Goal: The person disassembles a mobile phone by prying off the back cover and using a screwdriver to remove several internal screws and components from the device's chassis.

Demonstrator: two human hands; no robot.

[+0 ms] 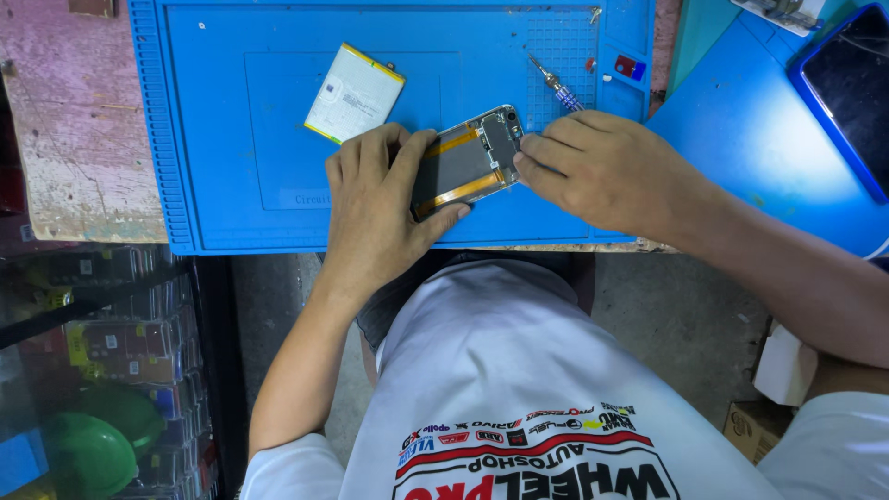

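Left hand (380,208) clamps the opened phone (466,162) on the blue mat (222,139), covering its lower end, while the right hand (602,167) pinches a screwdriver (556,88) whose tip is hidden behind the fingers, battery (355,93) lying just beside.

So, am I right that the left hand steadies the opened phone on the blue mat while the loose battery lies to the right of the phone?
Not quite: the head view shows the battery lying to the left of the phone, up the blue mat. The left hand does steady the opened phone.
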